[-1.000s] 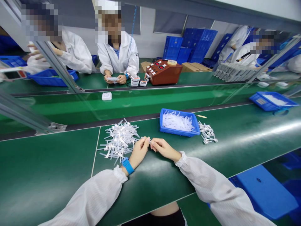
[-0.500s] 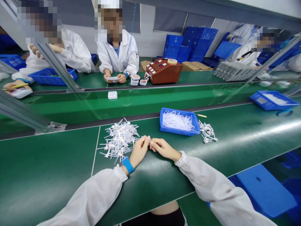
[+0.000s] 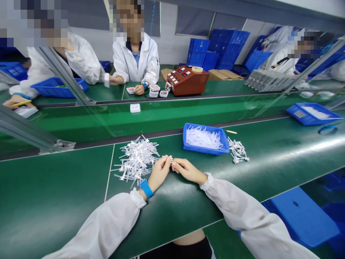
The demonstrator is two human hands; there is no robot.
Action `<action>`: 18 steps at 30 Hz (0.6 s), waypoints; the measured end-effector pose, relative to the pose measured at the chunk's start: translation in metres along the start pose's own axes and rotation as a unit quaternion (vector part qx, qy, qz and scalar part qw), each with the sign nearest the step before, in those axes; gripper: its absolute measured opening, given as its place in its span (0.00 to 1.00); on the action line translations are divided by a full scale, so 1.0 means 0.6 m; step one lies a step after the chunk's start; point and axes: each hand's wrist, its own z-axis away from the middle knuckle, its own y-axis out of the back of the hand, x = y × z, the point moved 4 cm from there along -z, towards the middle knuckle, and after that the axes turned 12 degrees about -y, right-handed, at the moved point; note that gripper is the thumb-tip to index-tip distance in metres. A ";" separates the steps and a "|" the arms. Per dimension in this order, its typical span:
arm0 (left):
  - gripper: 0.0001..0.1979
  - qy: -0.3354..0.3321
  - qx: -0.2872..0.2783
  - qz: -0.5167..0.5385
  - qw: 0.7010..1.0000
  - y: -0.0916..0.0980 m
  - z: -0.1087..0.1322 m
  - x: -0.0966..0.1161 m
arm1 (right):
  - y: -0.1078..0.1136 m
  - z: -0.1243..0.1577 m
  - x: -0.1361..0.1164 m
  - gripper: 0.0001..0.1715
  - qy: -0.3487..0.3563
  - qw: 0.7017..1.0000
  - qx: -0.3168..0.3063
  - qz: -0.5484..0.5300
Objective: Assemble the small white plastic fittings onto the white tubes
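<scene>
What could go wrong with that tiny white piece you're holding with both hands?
1. The small white piece is pinched only by the fingertips of the left hand and right hand, so it might slip and drop onto the green table.
2. The left hand sits right beside the loose pile of white pieces. A dropped piece could get lost among them, or a nudge from the wrist could scatter the pile.

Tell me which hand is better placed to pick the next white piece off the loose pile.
Left, probably. The left hand lies right beside the pile; the right hand sits farther off, nearer the blue tray. Both pinch one small piece.
</scene>
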 end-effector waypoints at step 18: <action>0.20 0.006 -0.004 0.004 1.000 -0.002 0.004 -0.007 | 0.002 0.000 0.004 0.26 -0.001 1.000 0.001 -0.017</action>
